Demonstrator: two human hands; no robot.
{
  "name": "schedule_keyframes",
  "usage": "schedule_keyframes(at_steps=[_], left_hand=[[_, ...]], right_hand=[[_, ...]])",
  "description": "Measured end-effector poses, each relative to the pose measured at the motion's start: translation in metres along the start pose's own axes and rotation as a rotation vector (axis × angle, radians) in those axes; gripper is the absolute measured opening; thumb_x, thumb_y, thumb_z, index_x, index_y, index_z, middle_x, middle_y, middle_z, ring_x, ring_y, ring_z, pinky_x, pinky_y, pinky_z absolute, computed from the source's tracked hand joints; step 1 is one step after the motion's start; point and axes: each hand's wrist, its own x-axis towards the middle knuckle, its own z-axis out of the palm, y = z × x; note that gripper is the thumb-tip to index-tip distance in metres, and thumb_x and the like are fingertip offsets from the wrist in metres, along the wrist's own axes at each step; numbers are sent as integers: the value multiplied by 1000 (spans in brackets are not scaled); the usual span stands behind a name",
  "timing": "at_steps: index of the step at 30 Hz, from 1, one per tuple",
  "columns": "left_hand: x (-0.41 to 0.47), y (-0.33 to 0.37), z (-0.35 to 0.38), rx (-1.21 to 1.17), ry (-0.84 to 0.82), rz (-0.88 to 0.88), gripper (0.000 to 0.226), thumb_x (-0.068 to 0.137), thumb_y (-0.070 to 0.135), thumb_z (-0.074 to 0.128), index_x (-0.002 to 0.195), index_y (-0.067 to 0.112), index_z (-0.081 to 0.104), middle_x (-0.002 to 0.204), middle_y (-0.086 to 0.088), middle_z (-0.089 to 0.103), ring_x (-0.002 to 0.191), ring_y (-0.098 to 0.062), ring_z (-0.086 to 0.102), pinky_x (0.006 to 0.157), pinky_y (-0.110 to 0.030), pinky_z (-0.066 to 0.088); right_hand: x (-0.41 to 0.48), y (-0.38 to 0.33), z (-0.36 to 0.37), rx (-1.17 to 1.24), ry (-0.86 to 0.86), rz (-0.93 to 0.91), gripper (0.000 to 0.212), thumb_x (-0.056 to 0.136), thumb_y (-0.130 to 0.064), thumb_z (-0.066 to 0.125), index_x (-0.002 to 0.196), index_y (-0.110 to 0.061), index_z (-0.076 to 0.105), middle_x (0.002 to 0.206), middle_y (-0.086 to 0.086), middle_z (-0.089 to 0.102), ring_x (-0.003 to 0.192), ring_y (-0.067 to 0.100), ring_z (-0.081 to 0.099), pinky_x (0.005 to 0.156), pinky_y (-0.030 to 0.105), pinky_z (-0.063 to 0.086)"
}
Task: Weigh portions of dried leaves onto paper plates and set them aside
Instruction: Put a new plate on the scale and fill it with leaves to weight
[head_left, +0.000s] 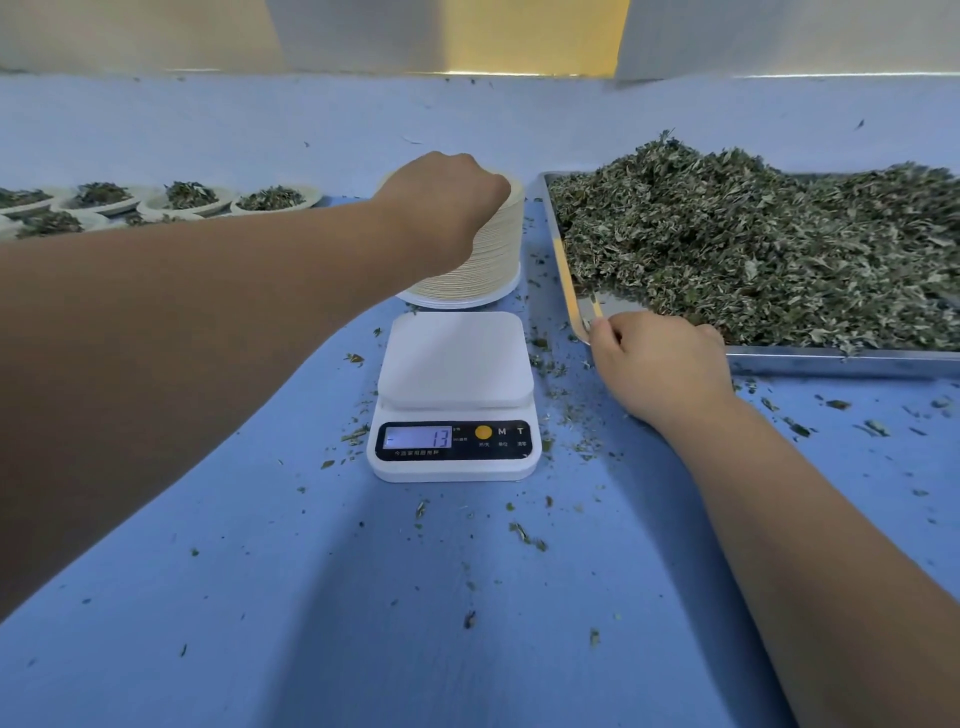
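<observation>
Head view, from the left: filled paper plates (192, 200) with small heaps of leaves sit in rows far to the left of and beyond the scale (454, 395), on the blue cloth (260, 597). The left hand (447, 197) reaches over the stack of paper plates (488, 260) just behind the scale, fingers curled down onto its top; the fingertips are hidden, so I cannot tell whether they pinch a plate. The scale's white platform carries nothing and its display shows 13. Just right of the scale, the right hand (660, 364) grips the near corner of the metal tray (831, 358), fingers curled over its rim. Dried leaves (753, 234) are piled high in the tray, right of and beyond the scale, with crumbs scattered around it
</observation>
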Motion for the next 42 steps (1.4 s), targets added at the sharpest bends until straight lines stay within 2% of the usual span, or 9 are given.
schedule_keyframes(at_steps=[12, 16, 18, 22, 26, 31, 35, 39, 42], left_hand=[[-4, -1, -1, 45, 17, 71, 51, 84, -10, 52, 131, 7, 42, 71, -7, 38, 56, -23, 32, 47, -34, 25], [-6, -3, -1, 7, 81, 29, 44, 85, -11, 50, 127, 4, 44, 71, -6, 37, 61, -26, 36, 51, -36, 24], [-8, -2, 0, -52, 153, -27, 38, 84, -14, 48, 118, 1, 49, 73, -8, 39, 73, -28, 38, 54, -37, 24], [-13, 1, 5, -235, 314, -234, 35, 80, -8, 46, 109, 6, 59, 98, -12, 56, 91, -30, 43, 65, -40, 34], [-28, 6, 12, -552, 480, -481, 30, 75, -4, 42, 93, 7, 62, 92, -6, 56, 89, -27, 49, 68, -35, 35], [-71, 7, 18, -896, 653, -534, 28, 77, -1, 48, 80, 17, 69, 104, 4, 59, 106, -18, 56, 78, -24, 40], [-112, 9, 26, -1017, 677, -527, 26, 81, -6, 60, 78, 17, 72, 98, 2, 59, 90, 0, 55, 71, -13, 39], [-136, 12, 38, -1105, 637, -518, 32, 78, -12, 64, 77, 20, 73, 90, 9, 58, 88, -17, 62, 74, -30, 51], [-144, 9, 50, -1118, 567, -547, 42, 76, -13, 65, 75, 28, 71, 95, 5, 60, 90, -21, 63, 76, -24, 49]], right_hand=[[1, 1, 4, 12, 19, 4, 50, 103, -34, 30, 60, -15, 47, 52, 2, 49, 50, 24, 46, 90, 43, 35], [1, 1, 4, 8, 18, 2, 51, 104, -34, 29, 60, -15, 47, 51, 2, 49, 50, 23, 46, 92, 44, 35], [1, 1, 4, 6, 17, 0, 52, 104, -35, 29, 60, -15, 48, 52, 2, 50, 50, 23, 46, 92, 44, 35], [2, 2, 4, 6, 10, -3, 53, 104, -35, 28, 59, -15, 48, 52, 2, 50, 51, 22, 46, 91, 44, 35], [2, 2, 4, 0, 20, -3, 53, 104, -36, 28, 60, -15, 50, 54, 2, 52, 52, 21, 48, 89, 42, 35], [2, 3, 5, -3, 33, 4, 51, 104, -38, 30, 63, -16, 51, 57, 2, 54, 55, 20, 49, 86, 42, 35], [3, 4, 7, 18, 37, 1, 50, 105, -40, 32, 67, -14, 53, 60, 3, 54, 57, 21, 48, 80, 41, 34], [3, 5, 8, 2, 54, -8, 49, 104, -41, 31, 67, -15, 52, 60, 3, 53, 57, 20, 46, 75, 39, 30], [2, 5, 9, -1, 62, -1, 48, 103, -38, 32, 65, -15, 50, 58, 3, 52, 55, 19, 44, 76, 39, 28]])
